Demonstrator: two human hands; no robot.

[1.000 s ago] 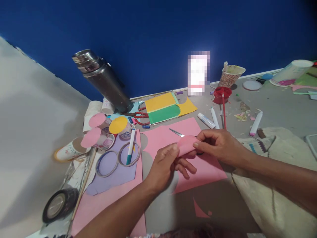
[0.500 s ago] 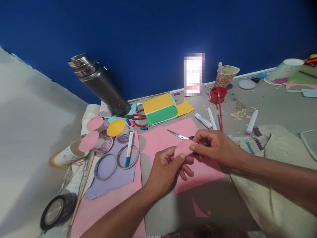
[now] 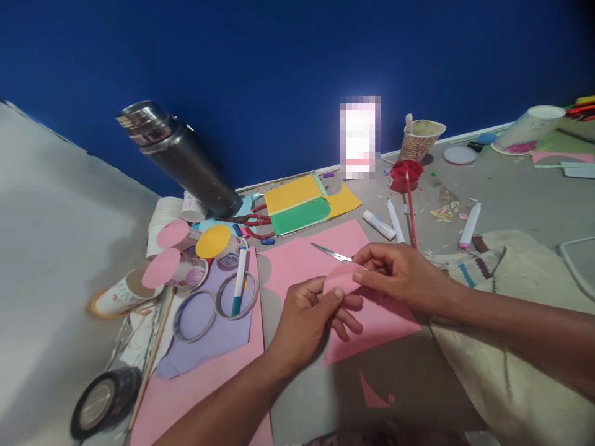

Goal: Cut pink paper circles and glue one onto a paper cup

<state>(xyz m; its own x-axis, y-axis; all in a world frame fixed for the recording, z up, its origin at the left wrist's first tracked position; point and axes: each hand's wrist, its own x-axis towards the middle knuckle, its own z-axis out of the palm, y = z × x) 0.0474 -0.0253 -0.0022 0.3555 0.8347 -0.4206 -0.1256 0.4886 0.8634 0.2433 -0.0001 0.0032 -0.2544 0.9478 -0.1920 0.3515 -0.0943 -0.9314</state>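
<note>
Both hands meet over the middle of the bench, pinching one small pink paper cutout (image 3: 343,277) between them. The left hand (image 3: 309,316) closes thumb and fingers on its near-left edge, and the right hand (image 3: 395,272) clamps its far-right edge between thumb and forefinger, so the piece arches slightly in the air rather than lying flat. To handle such a thin piece well, the grip is best kept light and near the rim, with fingertips rather than whole fingers, so that the paper bends smoothly and does not crease; each hand should give a little as the other turns it. The cutout hangs just above the big pink sheet (image 3: 307,260) on the bench, between the two hands and touching both. Small scissors (image 3: 332,252) lie on that sheet just beyond the right hand, their handles hidden behind its fingers, so whether the hand also touches them cannot be told. To the left lie two tape rings (image 3: 214,303) with a teal marker (image 3: 238,282) across one, on a purple sheet (image 3: 209,334); farther left stand paper cups (image 3: 186,254) capped with pink and yellow discs, and a steel flask (image 3: 179,158) stands against the blue wall.
</note>
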